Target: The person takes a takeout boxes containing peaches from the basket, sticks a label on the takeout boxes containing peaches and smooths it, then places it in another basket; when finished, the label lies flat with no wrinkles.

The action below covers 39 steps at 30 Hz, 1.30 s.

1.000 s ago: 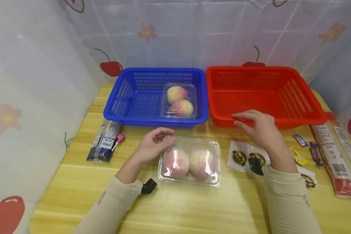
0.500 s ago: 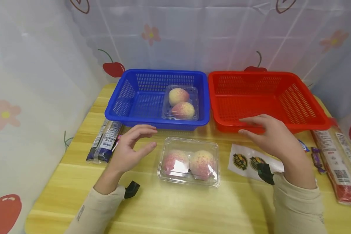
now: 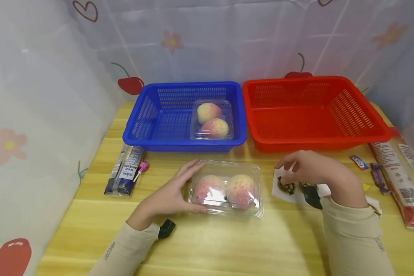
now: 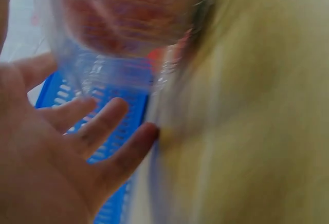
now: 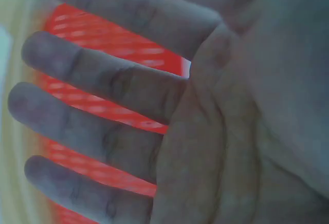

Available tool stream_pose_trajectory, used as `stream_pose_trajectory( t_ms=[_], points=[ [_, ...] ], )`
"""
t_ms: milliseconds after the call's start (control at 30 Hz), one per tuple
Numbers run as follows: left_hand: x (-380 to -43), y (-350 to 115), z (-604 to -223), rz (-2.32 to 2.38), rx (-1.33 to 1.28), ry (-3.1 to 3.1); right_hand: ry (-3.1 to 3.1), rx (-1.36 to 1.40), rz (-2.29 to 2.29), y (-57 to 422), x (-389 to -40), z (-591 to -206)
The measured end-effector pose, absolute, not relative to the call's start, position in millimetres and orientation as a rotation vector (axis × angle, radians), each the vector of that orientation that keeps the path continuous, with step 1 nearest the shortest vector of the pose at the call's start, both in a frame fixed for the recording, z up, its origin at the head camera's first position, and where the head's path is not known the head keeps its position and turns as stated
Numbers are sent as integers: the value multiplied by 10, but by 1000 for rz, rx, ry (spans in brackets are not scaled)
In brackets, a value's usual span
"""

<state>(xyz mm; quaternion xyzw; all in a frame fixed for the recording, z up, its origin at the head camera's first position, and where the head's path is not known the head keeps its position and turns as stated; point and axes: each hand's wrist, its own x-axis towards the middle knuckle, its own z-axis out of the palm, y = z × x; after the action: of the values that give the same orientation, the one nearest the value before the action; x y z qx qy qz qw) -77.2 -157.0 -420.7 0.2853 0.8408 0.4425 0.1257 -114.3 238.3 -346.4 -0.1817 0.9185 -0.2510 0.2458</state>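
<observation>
A clear plastic clamshell box [image 3: 241,210] with two pink-and-yellow peaches [image 3: 211,189] lies on the table in the head view. My left hand [image 3: 169,196] is at the box's left side, fingers toward its back corner and thumb along its front edge. The left wrist view shows those fingers [image 4: 105,124] spread and fairly straight beside the blurred plastic. Over a white sheet of round stickers [image 3: 283,196] hovers my right hand [image 3: 314,168], covering part of it. In the right wrist view its fingers [image 5: 92,116] are extended, with nothing held.
A blue basket [image 3: 183,145] at the back holds another box of two peaches [image 3: 212,119]. Beside it stands a red basket [image 3: 310,145]. Noodle packs lie left [image 3: 125,172] and right [image 3: 400,184], with a lollipop [image 3: 143,166] and small wrapped candies [image 3: 377,178].
My left hand drew away from the box to the left, then came back to its left side. My right hand moved from the red basket's front rim down to the sticker sheet.
</observation>
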Motion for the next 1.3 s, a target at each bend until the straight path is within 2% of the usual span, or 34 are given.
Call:
stream_pose_trajectory(
  t_ms=[300, 667, 1067, 1300],
  points=[
    [-752, -1458, -4291, 1379, 806, 2458, 2469, -501, -648, 2438, -1293, -3776],
    [-746, -1464, -4285, 1375, 799, 2459, 2472, -430, -653, 2438, -1337, -3835],
    [-740, -1447, -4266, 1307, 772, 2512, 2483, -535, -721, 2427, -1207, -3525],
    [-745, -1447, -4257, 1281, 770, 2533, 2583, -711, -864, 2179, -1066, -3267]
  ],
)
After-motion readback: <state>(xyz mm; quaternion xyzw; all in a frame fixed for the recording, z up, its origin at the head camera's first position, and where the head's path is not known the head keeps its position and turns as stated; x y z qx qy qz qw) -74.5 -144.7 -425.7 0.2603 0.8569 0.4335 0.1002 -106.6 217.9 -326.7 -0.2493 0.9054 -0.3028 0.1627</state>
